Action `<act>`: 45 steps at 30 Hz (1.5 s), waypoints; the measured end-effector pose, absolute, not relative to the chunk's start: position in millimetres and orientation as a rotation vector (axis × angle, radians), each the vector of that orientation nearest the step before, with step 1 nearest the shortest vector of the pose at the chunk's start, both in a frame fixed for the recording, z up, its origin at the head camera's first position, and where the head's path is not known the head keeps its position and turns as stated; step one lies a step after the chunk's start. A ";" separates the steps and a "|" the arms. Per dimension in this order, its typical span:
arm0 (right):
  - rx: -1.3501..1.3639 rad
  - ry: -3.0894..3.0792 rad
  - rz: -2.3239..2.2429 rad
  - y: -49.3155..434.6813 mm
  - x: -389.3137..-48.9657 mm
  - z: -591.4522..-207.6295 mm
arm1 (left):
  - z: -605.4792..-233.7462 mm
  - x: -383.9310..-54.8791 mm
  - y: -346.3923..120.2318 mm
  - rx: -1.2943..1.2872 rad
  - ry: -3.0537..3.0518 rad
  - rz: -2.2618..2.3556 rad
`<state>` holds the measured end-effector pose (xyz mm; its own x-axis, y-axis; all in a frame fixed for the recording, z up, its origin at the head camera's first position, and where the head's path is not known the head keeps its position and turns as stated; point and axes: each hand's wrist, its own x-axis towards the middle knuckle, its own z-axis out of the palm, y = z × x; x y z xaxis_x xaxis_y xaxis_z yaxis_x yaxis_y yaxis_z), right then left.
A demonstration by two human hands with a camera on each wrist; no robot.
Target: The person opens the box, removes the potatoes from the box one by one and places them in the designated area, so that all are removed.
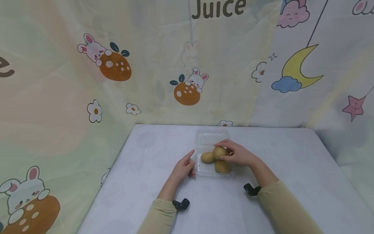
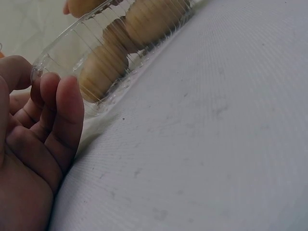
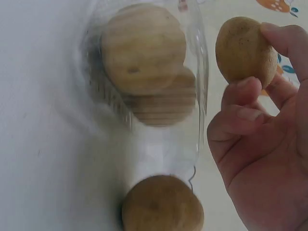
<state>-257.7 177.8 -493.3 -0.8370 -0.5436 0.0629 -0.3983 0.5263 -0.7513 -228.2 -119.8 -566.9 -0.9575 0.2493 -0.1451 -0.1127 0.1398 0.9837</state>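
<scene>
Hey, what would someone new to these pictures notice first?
Probably the potato that the right hand holds above a clear plastic container with more potatoes in it. The left hand is at the container's left side. In the head view, a printed yellow moon brightens the backdrop's upper right.

The white counter point(image 1: 122, 198) stands before printed cloth point(image 1: 155, 48), which also lines both sides. The print shows rabbits point(image 1: 24, 191), fruit point(image 1: 115, 67), white flowers point(image 1: 94, 111), a yellow moon point(image 1: 292, 65), a pink star point(image 1: 354, 106) and dark lettering point(image 1: 218, 11), including "Juice". Light is soft; shadows are faint
</scene>
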 end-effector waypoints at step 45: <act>-0.296 2.864 -1.087 323.6 -230.4 -538.7 | -565.6 -228.5 -119.5 0.135 2.155 1.889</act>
<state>-230.4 323.6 -538.7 -0.9796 -0.2010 0.0087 -0.1562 0.7323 -0.6629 -228.5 -119.5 -565.6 -0.9588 0.2467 -0.1411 -0.1075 0.1447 0.9836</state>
